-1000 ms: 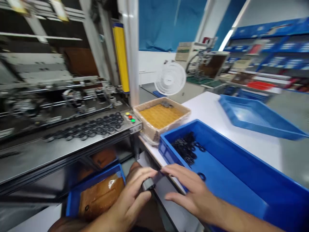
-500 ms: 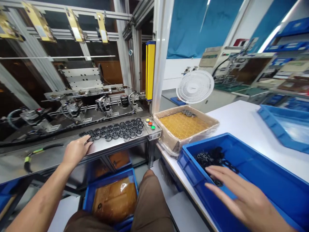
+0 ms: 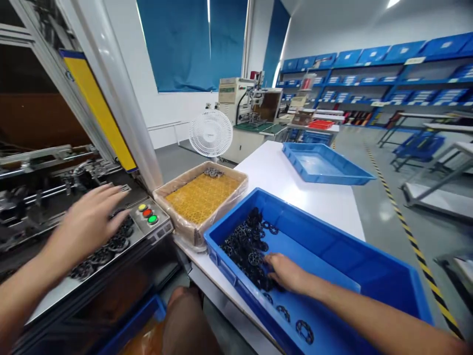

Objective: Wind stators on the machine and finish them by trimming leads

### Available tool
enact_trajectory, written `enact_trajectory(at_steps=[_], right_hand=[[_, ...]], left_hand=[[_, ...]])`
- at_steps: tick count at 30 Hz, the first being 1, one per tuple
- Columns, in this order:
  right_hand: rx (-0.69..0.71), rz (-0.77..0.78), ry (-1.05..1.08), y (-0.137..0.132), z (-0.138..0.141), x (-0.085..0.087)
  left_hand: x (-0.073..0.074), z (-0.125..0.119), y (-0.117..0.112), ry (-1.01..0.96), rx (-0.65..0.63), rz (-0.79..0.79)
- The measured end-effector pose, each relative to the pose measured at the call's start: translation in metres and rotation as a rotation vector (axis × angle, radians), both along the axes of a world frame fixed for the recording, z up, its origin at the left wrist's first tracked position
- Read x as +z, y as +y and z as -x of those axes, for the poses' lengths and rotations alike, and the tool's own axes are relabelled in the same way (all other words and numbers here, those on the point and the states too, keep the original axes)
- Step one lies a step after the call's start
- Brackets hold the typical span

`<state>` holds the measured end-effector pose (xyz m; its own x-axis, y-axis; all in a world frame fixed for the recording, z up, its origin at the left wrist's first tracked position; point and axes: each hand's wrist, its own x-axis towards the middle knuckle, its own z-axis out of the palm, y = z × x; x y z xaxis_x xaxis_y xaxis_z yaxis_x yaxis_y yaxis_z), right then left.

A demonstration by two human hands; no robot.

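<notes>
My right hand [image 3: 286, 272] reaches into a large blue bin [image 3: 332, 246] on the white table and rests on a heap of black ring-shaped parts [image 3: 247, 244]; its fingers curl down into the heap, and whether they hold any is hidden. My left hand [image 3: 88, 222] hovers, fingers stretched and blurred, over a row of black round parts [image 3: 107, 246] on the steel machine ledge. Nothing shows in it.
A panel with yellow, red and green buttons [image 3: 147, 213] sits beside my left hand. A cardboard box with a yellow mesh sheet [image 3: 201, 195] stands between machine and bin. A shallow blue tray [image 3: 325, 165] and a white fan [image 3: 210, 132] lie farther back. Shelves of blue bins line the right wall.
The view has swung right. My right hand went deeper into the blue bin onto the black rings. My left hand moved right along the ledge toward the button panel.
</notes>
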<state>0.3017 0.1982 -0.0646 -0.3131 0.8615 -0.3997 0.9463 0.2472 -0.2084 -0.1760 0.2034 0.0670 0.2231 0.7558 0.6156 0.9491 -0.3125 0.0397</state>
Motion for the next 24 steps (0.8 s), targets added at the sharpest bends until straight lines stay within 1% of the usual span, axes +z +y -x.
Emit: enact_trajectory(at_steps=[1,2,3,5,7,8,10,13,15,17,19,21,23,24], right_hand=[[-0.001,0.018,0.003,0.001,0.0,0.001],[-0.002,0.033,0.0,0.002,-0.001,0.004],[-0.003,0.047,-0.007,0.002,-0.002,0.008],[0.004,0.079,-0.03,0.001,-0.004,0.017],[0.014,0.123,-0.06,-0.002,-0.006,0.025],[0.016,0.144,-0.075,-0.003,-0.006,0.028],[0.016,0.167,-0.099,-0.006,-0.005,0.031],[0.02,0.171,-0.104,-0.007,-0.003,0.027],[0.012,0.182,-0.105,-0.006,-0.001,0.022],[-0.014,0.185,-0.108,-0.004,0.0,0.018],[-0.053,0.167,-0.104,-0.004,0.002,0.016],[-0.094,0.14,-0.084,-0.004,0.002,0.016],[-0.129,0.128,-0.052,-0.004,0.002,0.016],[-0.143,0.125,-0.035,-0.004,0.002,0.016]], left_hand=[[0.006,-0.027,0.034,0.062,-0.032,0.049],[0.009,-0.053,0.066,0.121,-0.059,0.113],[0.009,-0.076,0.098,0.167,-0.074,0.171],[0.001,-0.115,0.153,0.243,-0.086,0.286],[-0.012,-0.144,0.197,0.287,-0.077,0.376],[-0.019,-0.155,0.214,0.298,-0.068,0.409],[-0.032,-0.174,0.241,0.303,-0.044,0.454],[-0.046,-0.192,0.268,0.283,-0.005,0.486],[-0.053,-0.2,0.28,0.264,0.017,0.499],[-0.058,-0.205,0.287,0.242,0.036,0.511],[-0.061,-0.209,0.289,0.217,0.046,0.526],[-0.06,-0.211,0.286,0.187,0.043,0.545],[-0.055,-0.213,0.278,0.149,0.027,0.566],[-0.05,-0.213,0.271,0.125,0.011,0.577]])
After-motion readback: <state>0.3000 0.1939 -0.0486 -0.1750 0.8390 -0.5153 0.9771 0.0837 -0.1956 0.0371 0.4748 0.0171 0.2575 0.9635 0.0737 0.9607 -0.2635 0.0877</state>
